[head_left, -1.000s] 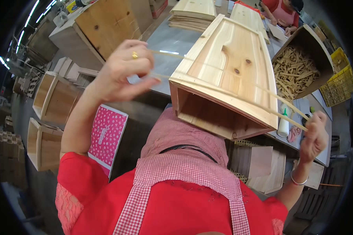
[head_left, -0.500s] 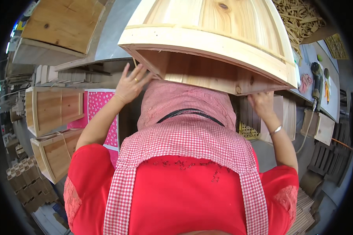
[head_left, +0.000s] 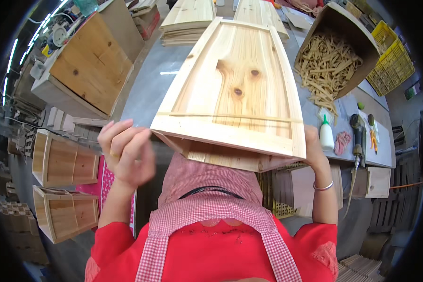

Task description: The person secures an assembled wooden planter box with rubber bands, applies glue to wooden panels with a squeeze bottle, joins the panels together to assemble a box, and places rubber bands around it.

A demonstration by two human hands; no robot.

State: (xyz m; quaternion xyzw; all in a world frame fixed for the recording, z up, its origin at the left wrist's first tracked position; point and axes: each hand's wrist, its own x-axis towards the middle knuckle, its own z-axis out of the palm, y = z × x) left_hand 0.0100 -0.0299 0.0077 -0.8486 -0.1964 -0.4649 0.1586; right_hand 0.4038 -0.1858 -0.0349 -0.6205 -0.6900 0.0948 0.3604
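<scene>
A tapered pale wooden box (head_left: 249, 101) with a framed, knotty panel lies on its side, its open wide end facing my body. Around it, close to that end, runs a thin tan band (head_left: 230, 117). Beside the box's near left corner is my left hand (head_left: 129, 150), fingers half bent and apart, the thumb smeared by motion; nothing shows in it. At the right corner my right hand (head_left: 315, 145) holds the box's side, its fingertips hidden behind the wood.
To the right stand a carton (head_left: 331, 23) of loose tan bands, a white glue bottle (head_left: 326, 134), a pink cloth bundle (head_left: 342, 142) and a dark corded tool (head_left: 357, 136). Stacked wooden panels (head_left: 188, 21) lie behind. Two finished-looking boxes (head_left: 66, 157) sit at lower left.
The view has shifted, showing more of the table and the box's panel. My left hand has come off the box's lower left edge and moved outward, its fingers bending. My right hand stays at the right corner.
</scene>
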